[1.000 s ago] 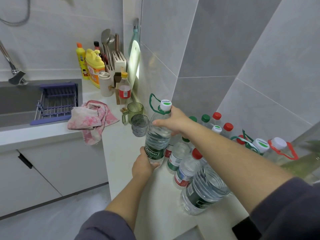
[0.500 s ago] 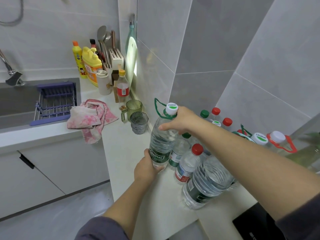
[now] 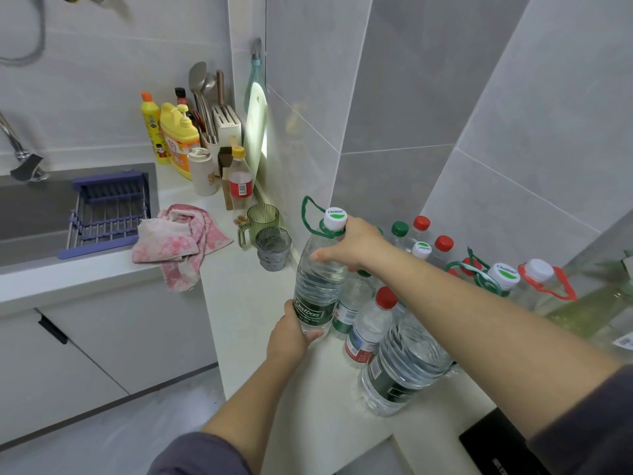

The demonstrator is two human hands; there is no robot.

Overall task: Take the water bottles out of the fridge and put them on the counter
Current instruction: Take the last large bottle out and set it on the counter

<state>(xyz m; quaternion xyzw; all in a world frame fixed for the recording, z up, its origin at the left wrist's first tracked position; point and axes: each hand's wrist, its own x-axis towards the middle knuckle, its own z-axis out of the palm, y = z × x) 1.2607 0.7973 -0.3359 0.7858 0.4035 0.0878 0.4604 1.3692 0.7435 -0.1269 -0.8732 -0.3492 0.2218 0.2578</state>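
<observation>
White counter (image 3: 246,303) bears a clear, green-labelled, white-capped bottle (image 3: 320,279), upright.

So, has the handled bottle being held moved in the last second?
Yes: the handled bottle shifted right and down in view, away from the grey cup, toward the small bottles.

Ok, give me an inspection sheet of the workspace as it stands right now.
Surface: white counter, running into a corner.
Job's things: large bottle, tilted, green loop at its neck; other bottles grouped beside it along the wall.
Clutter: green cup, grey glass, pink towel over the edge, detergent bottles.
Hands: left hand grips the large bottle's base; right hand holds its shoulder.
Cables: nothing seen; a hose hangs on the wall.
Surroundings: sink with purple rack, grey tiles, white cabinets.
</observation>
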